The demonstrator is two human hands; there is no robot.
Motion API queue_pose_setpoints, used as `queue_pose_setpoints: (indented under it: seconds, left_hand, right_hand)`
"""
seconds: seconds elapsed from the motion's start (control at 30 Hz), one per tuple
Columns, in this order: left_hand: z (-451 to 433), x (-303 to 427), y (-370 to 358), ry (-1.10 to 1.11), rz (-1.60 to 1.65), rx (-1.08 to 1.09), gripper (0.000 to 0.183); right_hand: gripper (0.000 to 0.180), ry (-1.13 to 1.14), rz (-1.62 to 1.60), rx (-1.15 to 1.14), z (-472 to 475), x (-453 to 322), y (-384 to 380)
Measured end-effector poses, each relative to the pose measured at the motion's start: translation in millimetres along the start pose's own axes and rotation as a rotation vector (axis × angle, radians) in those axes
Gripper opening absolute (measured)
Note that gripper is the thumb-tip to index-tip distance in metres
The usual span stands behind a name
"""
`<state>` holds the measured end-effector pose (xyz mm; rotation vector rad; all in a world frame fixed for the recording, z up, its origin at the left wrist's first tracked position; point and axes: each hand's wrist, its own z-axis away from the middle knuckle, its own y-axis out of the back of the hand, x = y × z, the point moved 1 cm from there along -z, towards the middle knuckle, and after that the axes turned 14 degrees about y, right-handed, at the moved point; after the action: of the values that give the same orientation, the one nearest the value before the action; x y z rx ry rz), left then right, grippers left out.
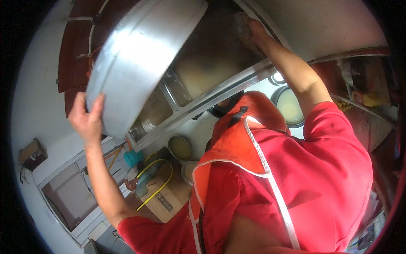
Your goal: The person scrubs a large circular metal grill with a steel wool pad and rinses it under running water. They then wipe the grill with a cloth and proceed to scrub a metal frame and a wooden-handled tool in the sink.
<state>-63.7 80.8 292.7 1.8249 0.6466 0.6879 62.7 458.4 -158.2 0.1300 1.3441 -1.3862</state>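
A large, shiny sheet-metal lid or panel [136,63] is held up at a slant by my left hand [86,117], the thumb on its near face. My right hand [258,33] holds a greyish, crumpled cloth or scouring pad [243,28] and presses it near the far right side of a dark, brownish surface [206,63]. That surface lies within a metal-framed tank or case [222,85]; whether it is liquid or a flat plate I cannot tell. The panel hides the left part of it.
Basins with pale liquid, one at right [288,106] and one at left [180,148], stand on the floor. A cardboard box [166,197], a yellow hose [171,168] and a teal plastic container [132,158] lie at lower left. Shelving with goods [368,85] stands at right.
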Motion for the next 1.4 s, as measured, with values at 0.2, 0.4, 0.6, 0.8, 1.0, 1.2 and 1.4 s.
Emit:
queue_pose_setpoints:
  seconds: [0.2, 0.4, 0.6, 0.8, 1.0, 1.2, 1.4]
  left_hand:
    - [-64, -14, 37, 0.173, 0.166, -0.04, 0.027]
    - [-99, -21, 30, 0.323, 0.303, -0.001, 0.038]
    - [-68, -35, 7, 0.468, 0.263, 0.076, 0.053]
    - [-67, -63, 12, 0.74, 0.366, 0.04, 0.058]
    - [-88, -67, -9, 0.55, 0.331, 0.084, 0.059]
    - [-84, -56, -1, 0.596, 0.379, 0.067, 0.065]
    - [-77, -89, -12, 0.501, 0.161, 0.131, 0.068]
  right_hand:
    - [0.037, -0.04, 0.236, 0.046, 0, 20, 0]
    - [0.05, 0.051, 0.219, -0.194, -36, 74, 43]
    - [0.044, -0.113, 0.233, -0.243, 2, 60, 16]
    - [0.043, 0.559, 1.502, -0.936, -21, 86, 29]
    - [0.046, 0.438, 1.777, -0.665, -83, 134, 64]
    - [0.05, 0.484, 1.889, -0.755, -25, 116, 40]
    - [0.057, 0.138, 1.892, -0.855, -9, 96, 39]
